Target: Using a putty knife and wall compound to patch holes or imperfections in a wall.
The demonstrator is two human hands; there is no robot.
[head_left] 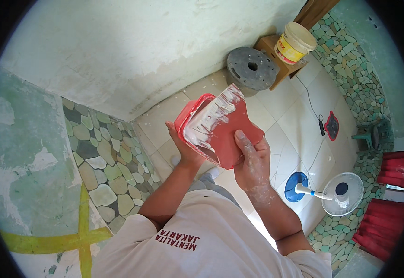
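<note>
Your left hand point(189, 150) is wrapped around the side of a red plastic tub point(183, 116), held up before your shirt point(202, 231). Your right hand point(256, 164) is clamped on a red putty spreader point(234, 124), thumb flat on its face, and the blade, smeared along one edge with white putty point(203, 129), lies across the tub's opening, above the tiled floor point(165, 123).

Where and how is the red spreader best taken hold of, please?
The red spreader is probably best gripped by its curved right-hand edge, coming from the right, thumb flat on the face, as the right hand holds it. The opposite edge is smeared with white paste and overlaps the red tub in the left hand, so gripping there looks messy.
</note>
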